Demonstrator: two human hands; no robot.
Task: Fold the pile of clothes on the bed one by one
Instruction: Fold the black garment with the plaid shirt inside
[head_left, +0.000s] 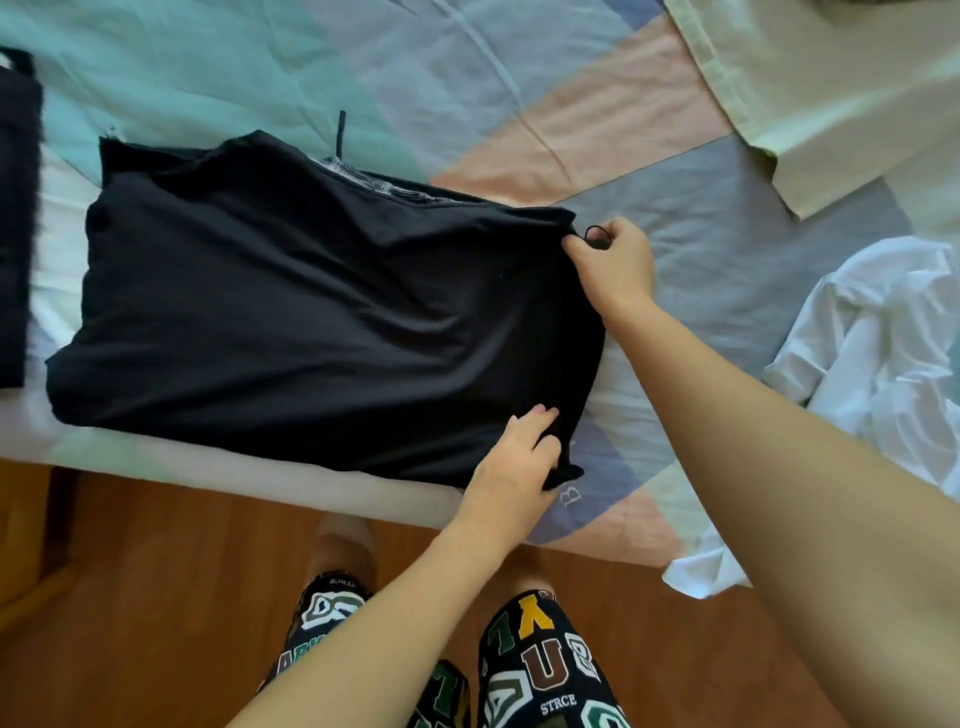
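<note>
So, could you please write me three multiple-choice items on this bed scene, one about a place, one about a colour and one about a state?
1. Where does the crumpled white shirt lie relative to the black garment?
A. To its right
B. To its left
C. Under it

2. What colour is the garment that both hands hold?
A. Red
B. Black
C. Yellow

3. What is the right hand doing?
A. Hanging idle off the bed
B. Lying flat on the white shirt
C. Pinching the garment's far right corner

Answers: 1 A, the white shirt sits near the right edge of the view, beyond the garment. 2 B, the cloth spread on the bed is black. 3 C, its fingers are closed on that corner, while the left hand grips the near right corner.
</note>
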